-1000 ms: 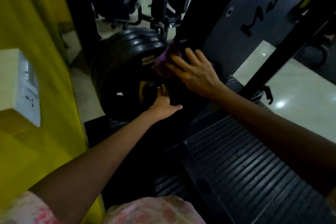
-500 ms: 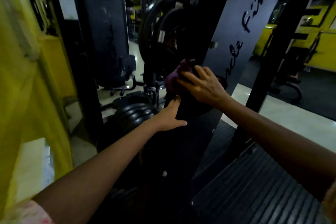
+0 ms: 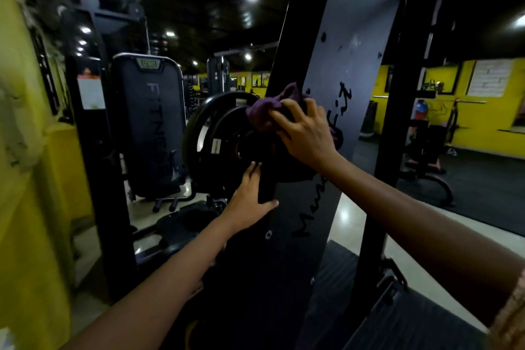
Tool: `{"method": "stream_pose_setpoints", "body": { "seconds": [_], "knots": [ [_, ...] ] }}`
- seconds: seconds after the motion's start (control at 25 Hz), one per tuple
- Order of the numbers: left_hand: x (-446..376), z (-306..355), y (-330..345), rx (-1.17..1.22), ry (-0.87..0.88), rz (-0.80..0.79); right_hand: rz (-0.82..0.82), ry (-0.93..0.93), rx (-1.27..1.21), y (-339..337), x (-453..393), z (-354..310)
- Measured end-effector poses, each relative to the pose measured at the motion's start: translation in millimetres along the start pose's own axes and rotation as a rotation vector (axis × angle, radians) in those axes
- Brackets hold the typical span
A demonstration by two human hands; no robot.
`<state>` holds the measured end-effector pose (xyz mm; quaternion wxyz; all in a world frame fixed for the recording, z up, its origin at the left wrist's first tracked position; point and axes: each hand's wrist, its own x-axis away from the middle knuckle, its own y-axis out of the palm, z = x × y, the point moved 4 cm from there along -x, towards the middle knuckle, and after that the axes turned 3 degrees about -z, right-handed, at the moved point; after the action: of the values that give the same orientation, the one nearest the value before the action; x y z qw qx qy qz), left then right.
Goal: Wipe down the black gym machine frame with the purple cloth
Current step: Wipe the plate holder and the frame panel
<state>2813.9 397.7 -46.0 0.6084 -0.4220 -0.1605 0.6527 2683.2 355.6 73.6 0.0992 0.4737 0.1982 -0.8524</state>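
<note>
The black gym machine frame [image 3: 338, 71] rises as a wide slanted upright through the middle of the view, with dark lettering on its face. My right hand [image 3: 305, 133] presses the bunched purple cloth [image 3: 268, 109] against the frame's left edge at mid height. Lower down, my left hand [image 3: 250, 199] rests flat on the same edge, fingers pointing up and thumb out to the right, holding nothing. Part of the cloth is hidden under my right palm.
Black weight plates [image 3: 224, 139] hang just left of the frame, behind my hands. A grey padded machine [image 3: 149, 125] stands further left, next to a yellow wall [image 3: 25, 179]. A thin black post [image 3: 397, 122] stands to the right, with a ribbed footplate [image 3: 397, 315] below.
My right hand has slid the cloth up the frame from low beside the floor plates to mid height. My left hand followed upward along the edge. The view has tilted up.
</note>
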Motion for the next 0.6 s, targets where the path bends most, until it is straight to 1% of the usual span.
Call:
{"method": "stream_pose_setpoints", "body": {
  "seconds": [0.08, 0.12, 0.16, 0.24, 0.28, 0.32, 0.4, 0.44, 0.56, 0.6],
  "knots": [
    [-19.9, 18.7, -15.3, 0.022, 0.056, 0.091, -0.047, -0.207, 0.019, 2.2, -13.6, 9.5],
    [-30.9, 29.1, -23.9, 0.037, 0.078, 0.128, -0.051, -0.244, 0.027, 0.8, -24.3, 24.4],
    [-41.7, 40.1, -32.4, 0.045, 0.098, 0.152, -0.035, -0.194, 0.017, -2.0, -38.1, 44.0],
    [-61.9, 63.4, -47.2, 0.046, 0.135, 0.176, 0.042, 0.021, -0.046, -7.9, -65.8, 81.8],
    [-70.6, 74.2, -54.0, 0.041, 0.16, 0.191, 0.063, 0.066, -0.069, -8.1, -76.0, 91.5],
    [-78.4, 84.7, -60.1, 0.036, 0.188, 0.212, 0.055, 0.035, -0.072, -5.4, -82.8, 95.4],
    [-95.0, 105.4, -71.8, 0.004, 0.232, 0.239, 0.019, -0.116, -0.054, -2.1, -94.0, 104.7],
    [-102.9, 115.5, -77.2, -0.027, 0.251, 0.241, 0.004, -0.141, -0.062, -3.5, -102.1, 116.2],
    [-123.3, 141.9, -93.4, -0.154, 0.288, 0.23, -0.037, -0.016, -0.151, -12.7, -135.6, 158.4],
    [-128.9, 148.3, -98.5, -0.198, 0.289, 0.22, -0.074, -0.004, -0.173, -13.0, -145.4, 167.2]
  ]
}}
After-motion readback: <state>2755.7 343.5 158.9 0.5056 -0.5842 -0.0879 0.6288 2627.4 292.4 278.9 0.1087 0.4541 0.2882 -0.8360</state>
